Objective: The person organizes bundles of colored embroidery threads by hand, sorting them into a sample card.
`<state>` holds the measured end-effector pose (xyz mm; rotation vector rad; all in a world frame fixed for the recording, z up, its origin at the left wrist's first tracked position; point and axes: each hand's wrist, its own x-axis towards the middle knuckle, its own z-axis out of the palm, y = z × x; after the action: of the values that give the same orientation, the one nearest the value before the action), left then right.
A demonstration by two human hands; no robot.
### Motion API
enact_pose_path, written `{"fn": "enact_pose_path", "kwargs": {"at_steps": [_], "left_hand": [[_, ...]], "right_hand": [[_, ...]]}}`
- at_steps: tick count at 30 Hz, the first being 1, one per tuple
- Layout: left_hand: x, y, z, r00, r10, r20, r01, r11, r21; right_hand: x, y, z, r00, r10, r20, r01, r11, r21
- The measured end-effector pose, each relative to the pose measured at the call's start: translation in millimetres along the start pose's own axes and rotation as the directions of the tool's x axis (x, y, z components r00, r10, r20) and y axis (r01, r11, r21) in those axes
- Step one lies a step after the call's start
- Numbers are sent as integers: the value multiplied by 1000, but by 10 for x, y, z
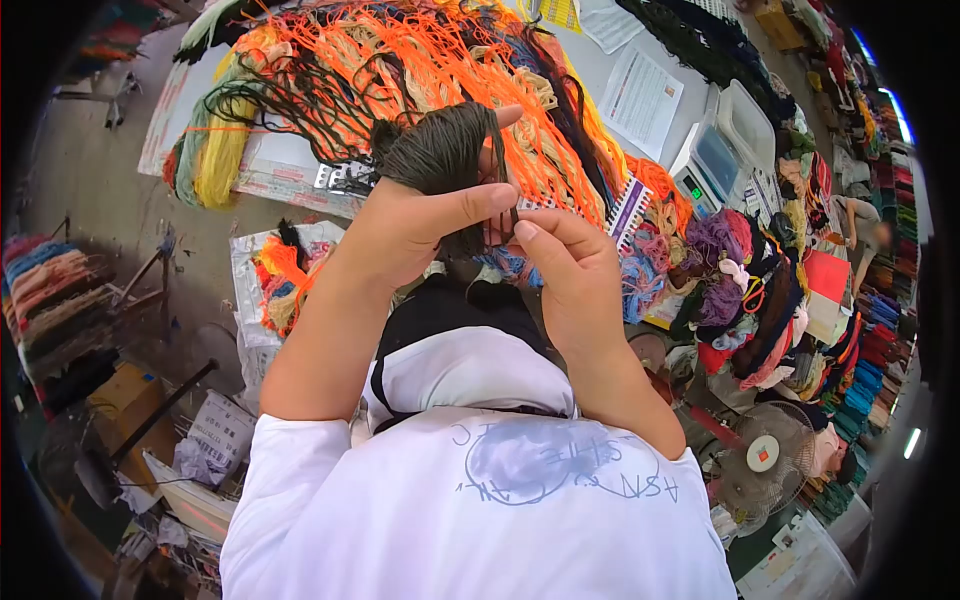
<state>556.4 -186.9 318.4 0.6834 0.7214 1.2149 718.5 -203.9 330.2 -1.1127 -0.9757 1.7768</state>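
Observation:
A thick bundle of dark grey-green yarn (440, 150) lies looped over my left hand (425, 215). That hand holds the bundle with its thumb stretched to the right, and a fingertip shows beyond the strands. My right hand (570, 255) pinches a dark strand between thumb and forefinger, just beside the left thumb. Behind both hands, a heap of orange yarn (360, 60) mixed with beige and black strands spreads across the table (165, 110). Most of my left fingers are hidden by the bundle.
A scale (700, 165) with a lit display stands right of the heap, near a printed sheet (642, 98). Tangled purple yarn (715, 240) lies at the right. A floor fan (765, 455) stands lower right. Another person (858, 215) is at the far right.

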Motion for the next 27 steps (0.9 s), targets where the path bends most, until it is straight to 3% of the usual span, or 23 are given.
{"fn": "enact_pose_path", "kwargs": {"at_steps": [4, 12, 27], "left_hand": [[-8, -19, 8, 1000, 4, -3, -4, 999, 52], [-10, 20, 33, 989, -144, -23, 141, 984, -111], [50, 17, 41, 996, -74, -59, 75, 997, 29]], "right_hand": [[-17, -6, 22, 1000, -25, -19, 25, 1000, 18], [-32, -12, 1, 999, -37, -25, 38, 999, 37], [32, 52, -24, 999, 40, 5, -41, 995, 91]]}}
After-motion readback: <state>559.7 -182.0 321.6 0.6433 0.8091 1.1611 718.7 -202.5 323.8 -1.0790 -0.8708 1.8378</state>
